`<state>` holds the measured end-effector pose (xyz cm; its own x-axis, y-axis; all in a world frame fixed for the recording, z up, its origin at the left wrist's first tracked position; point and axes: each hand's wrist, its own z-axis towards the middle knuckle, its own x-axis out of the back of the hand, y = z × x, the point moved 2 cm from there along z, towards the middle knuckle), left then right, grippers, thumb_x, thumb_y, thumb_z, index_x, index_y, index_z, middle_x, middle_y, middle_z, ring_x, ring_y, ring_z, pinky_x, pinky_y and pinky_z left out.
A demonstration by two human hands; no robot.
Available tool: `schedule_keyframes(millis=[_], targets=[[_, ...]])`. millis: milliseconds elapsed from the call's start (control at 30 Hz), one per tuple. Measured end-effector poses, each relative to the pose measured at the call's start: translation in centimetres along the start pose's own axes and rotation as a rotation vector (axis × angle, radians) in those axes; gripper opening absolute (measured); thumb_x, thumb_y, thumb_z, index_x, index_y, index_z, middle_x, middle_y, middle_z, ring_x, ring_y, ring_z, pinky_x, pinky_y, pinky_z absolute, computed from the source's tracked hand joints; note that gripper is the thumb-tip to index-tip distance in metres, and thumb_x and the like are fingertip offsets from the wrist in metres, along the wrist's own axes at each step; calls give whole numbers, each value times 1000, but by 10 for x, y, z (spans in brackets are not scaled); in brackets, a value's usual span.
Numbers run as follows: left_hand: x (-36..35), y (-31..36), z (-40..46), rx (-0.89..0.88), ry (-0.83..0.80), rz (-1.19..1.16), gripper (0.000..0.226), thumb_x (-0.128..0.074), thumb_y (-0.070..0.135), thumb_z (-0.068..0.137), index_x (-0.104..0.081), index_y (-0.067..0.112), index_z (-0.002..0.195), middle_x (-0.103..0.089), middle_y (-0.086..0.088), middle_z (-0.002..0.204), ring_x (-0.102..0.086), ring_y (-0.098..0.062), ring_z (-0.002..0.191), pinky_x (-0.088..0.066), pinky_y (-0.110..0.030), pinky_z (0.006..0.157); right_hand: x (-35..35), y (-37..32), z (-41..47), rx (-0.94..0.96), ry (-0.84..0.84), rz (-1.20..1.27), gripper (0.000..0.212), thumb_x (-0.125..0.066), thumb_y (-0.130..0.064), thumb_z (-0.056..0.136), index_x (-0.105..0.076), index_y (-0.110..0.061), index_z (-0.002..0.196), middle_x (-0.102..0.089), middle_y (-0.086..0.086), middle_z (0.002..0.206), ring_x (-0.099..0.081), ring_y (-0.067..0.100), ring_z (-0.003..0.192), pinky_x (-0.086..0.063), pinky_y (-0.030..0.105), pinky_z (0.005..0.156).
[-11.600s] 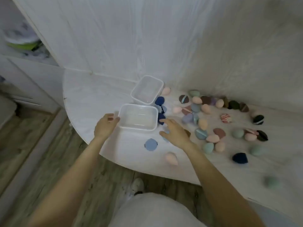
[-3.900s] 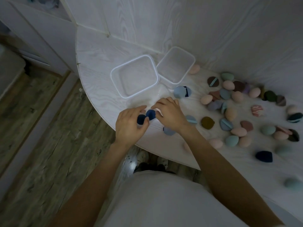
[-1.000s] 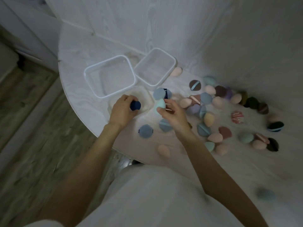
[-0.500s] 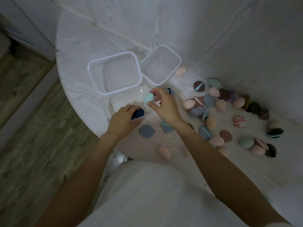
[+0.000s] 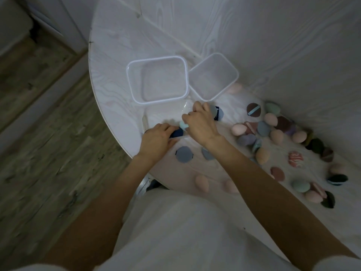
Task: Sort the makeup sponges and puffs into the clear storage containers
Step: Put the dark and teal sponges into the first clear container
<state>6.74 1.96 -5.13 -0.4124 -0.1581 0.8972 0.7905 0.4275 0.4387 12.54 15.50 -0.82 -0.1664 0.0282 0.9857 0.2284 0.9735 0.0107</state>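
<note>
Two empty clear containers stand side by side on the white table: a larger one (image 5: 136, 96) at the left and a smaller one (image 5: 232, 83) at the right. My left hand (image 5: 156, 140) grips a dark blue sponge (image 5: 176, 133) just below them. My right hand (image 5: 201, 122) holds a light teal sponge (image 5: 183, 125) under its palm, close to the left hand. A flat clear lid (image 5: 162, 118) lies under both hands. A blue puff (image 5: 215, 114) peeks out past the right knuckles.
Many sponges and puffs in pink, blue, teal, brown and black are scattered over the right side, such as a grey-blue puff (image 5: 183, 154) and a pink sponge (image 5: 202, 182). The table's curved edge (image 5: 109, 122) drops to a wood floor at left. A wall stands behind.
My right hand has pulled the teal sponge back down toward the left hand. Both hands now sit close together over the clear lid. The camera view shifted slightly.
</note>
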Motion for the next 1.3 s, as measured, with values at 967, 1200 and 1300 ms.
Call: schedule_keyframes(millis=[967, 1200, 1300], targets=[[-1, 17, 9, 126, -98, -78, 63, -62, 49, 79, -43, 30, 135, -46, -5, 125, -41, -25, 115, -41, -42, 87, -13, 96, -84, -419, 393, 595, 18, -54, -9, 87, -69, -10, 95, -66, 8, 107, -56, 25, 99, -37, 27, 87], [-13, 39, 14, 129, -85, 35, 55, -33, 57, 83, -60, 26, 119, -60, -8, 109, -53, -35, 97, -45, -47, 74, -38, 195, -85, -727, 230, 210, 29, -52, -14, 85, -58, -6, 111, -54, 18, 122, -50, 35, 112, -39, 46, 94], [-13, 44, 17, 135, -89, 22, 54, -33, 55, 83, -60, 25, 120, -60, -8, 108, -52, -36, 97, -45, -47, 74, -55, 220, -77, -826, 148, 273, 29, -46, -19, 89, -60, -6, 111, -45, 20, 132, -47, 40, 115, -38, 46, 98]])
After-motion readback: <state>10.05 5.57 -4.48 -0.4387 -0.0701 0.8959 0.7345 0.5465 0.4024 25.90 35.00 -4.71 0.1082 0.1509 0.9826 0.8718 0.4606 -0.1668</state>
